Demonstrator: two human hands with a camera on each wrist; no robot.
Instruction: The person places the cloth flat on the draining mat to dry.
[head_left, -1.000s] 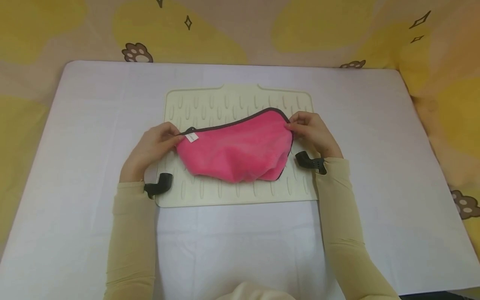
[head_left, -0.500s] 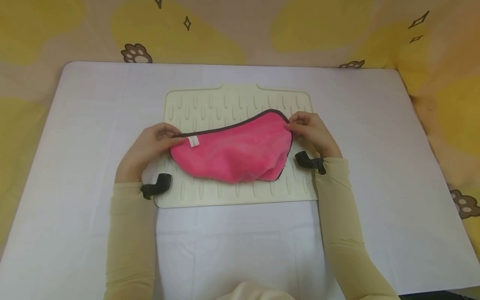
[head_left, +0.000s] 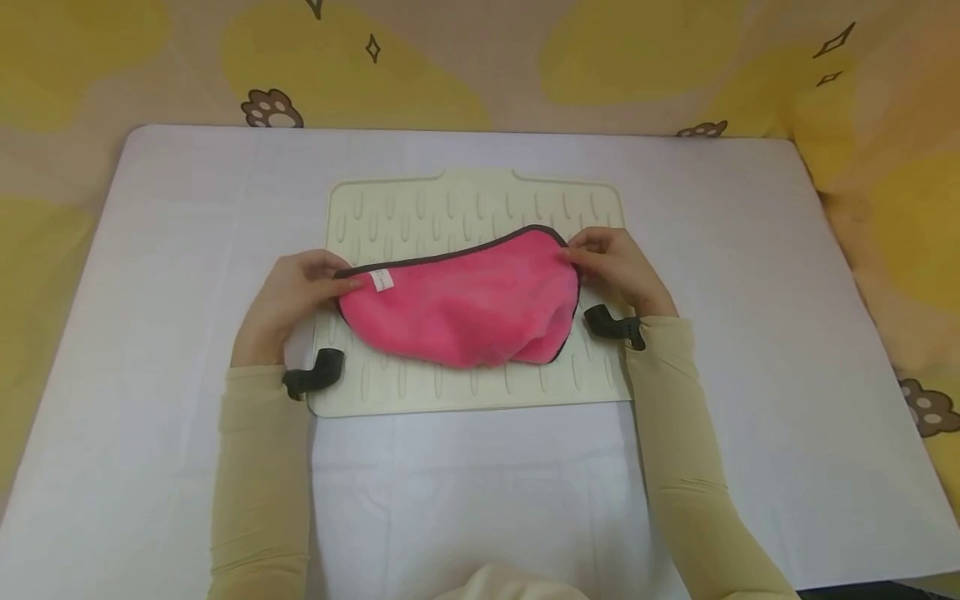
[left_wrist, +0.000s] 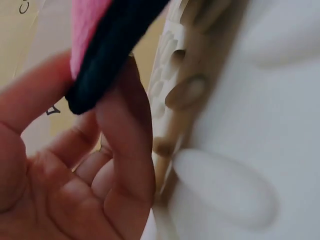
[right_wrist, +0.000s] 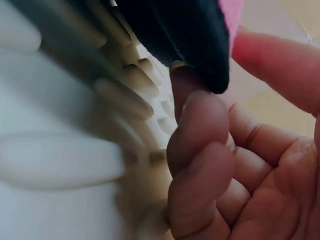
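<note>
A pink cloth (head_left: pixel 457 308) with a dark edging and a small white label spreads between the two hands over a cream ridged mat (head_left: pixel 405 208). Its lower part droops in soft folds. My left hand (head_left: pixel 288 296) pinches the left end of the cloth between thumb and fingers, near the label. At the upper right edge my right hand (head_left: pixel 618 262) pinches it the same way. Close up in the left wrist view, the dark edging (left_wrist: pixel 107 55) lies between thumb and fingertips. In the right wrist view the dark edging (right_wrist: pixel 185 40) is likewise held, with the remaining fingers curled below.
The mat lies on a white-covered table (head_left: pixel 750 350), its raised ridges facing up. Behind the table hangs a yellow patterned curtain (head_left: pixel 420 67). Black wrist cameras (head_left: pixel 315 373) jut inward from both sleeves.
The left hand first shifted a little left along the cloth, and the label came more into view. Most recently the right hand and its corner moved slightly left and down.
</note>
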